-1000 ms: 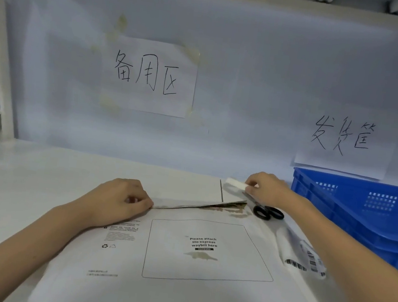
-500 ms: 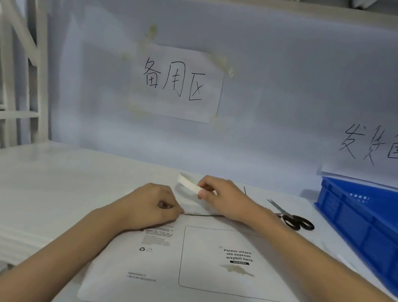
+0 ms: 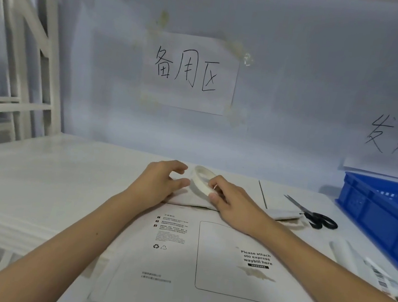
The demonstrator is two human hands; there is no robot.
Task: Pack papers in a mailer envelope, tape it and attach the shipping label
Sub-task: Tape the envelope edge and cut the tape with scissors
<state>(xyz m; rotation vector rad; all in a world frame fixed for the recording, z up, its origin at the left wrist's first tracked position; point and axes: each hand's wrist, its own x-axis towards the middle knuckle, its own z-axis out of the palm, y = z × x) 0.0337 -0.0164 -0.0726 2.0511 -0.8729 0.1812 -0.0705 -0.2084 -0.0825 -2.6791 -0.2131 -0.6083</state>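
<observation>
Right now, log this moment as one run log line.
step: taping mailer flap | right hand: holds tape roll | left hand: open by roll, on mailer envelope | scissors: idle | shipping label: unattached

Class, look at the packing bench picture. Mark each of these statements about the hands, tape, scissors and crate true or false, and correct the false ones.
1. The right hand holds the roll of tape. True.
2. The scissors lie inside the blue crate. False: they lie on the bench, left of the crate.
3. The mailer envelope lies flat with its printed waybill box facing up. True.
4. The left hand grips the scissors. False: it rests on the envelope's flap, beside the tape.
</observation>
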